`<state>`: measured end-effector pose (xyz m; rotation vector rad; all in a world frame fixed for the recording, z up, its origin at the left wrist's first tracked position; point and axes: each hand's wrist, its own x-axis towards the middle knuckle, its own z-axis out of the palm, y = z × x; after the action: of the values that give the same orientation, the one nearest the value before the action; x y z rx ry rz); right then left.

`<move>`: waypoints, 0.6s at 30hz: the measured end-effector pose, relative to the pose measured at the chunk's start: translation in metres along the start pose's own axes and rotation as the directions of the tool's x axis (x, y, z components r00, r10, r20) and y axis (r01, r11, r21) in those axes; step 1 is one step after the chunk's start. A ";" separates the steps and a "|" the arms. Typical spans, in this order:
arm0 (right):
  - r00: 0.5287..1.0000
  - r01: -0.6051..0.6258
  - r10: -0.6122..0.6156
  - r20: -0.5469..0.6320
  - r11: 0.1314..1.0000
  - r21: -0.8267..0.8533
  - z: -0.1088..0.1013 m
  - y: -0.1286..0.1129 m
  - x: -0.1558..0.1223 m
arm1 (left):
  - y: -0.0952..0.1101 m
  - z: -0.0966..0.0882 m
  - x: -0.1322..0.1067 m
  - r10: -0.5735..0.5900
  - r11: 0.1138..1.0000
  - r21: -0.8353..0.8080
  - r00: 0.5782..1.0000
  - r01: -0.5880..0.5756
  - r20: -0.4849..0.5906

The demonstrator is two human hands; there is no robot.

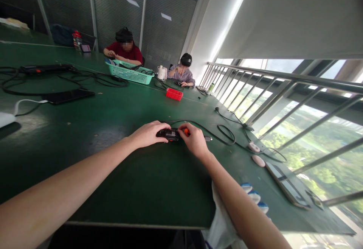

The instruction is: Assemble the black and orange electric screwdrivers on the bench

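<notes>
A black device [170, 134] with a ribbed casing and a small orange spot lies low over the green table in front of me. My left hand [150, 133] is closed around its left end, thumb on the near side. At its right end, my right hand [193, 139] is closed in a pinch on an orange and black piece [186, 131], whose kind I cannot make out behind the fingers. A short dark part with a pale metal tip [208, 138] sticks out to the right of that hand. Behind both hands runs a black cable [198, 124].
On the green table [127, 188] stand a red tray [174, 94] and a teal basket [130, 73] of dark items. Black cords and a tablet [70, 95] are at left. Blue-white gloves [255, 196] and a phone [286, 184] lie right, beside railings. Two people sit opposite.
</notes>
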<state>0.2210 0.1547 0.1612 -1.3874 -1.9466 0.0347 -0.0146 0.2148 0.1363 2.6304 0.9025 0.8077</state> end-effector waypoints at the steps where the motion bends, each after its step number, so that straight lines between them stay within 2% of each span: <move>1: 1.000 0.008 -0.008 0.007 1.000 -0.005 0.002 -0.001 0.000 | 0.001 0.000 0.000 0.002 1.000 -0.001 1.000 -0.002 -0.001; 11: 0.999 0.037 -0.037 0.004 0.999 0.030 0.009 -0.002 0.001 | 0.002 -0.001 -0.001 0.027 1.000 0.004 1.000 -0.027 -0.005; 18: 0.998 0.050 -0.047 0.048 0.996 -0.077 0.003 -0.005 -0.004 | 0.002 0.000 -0.001 -0.008 1.000 0.007 1.000 0.008 0.009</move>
<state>0.2157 0.1505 0.1587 -1.4001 -2.0380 -0.0326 -0.0143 0.2126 0.1366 2.6327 0.9149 0.7918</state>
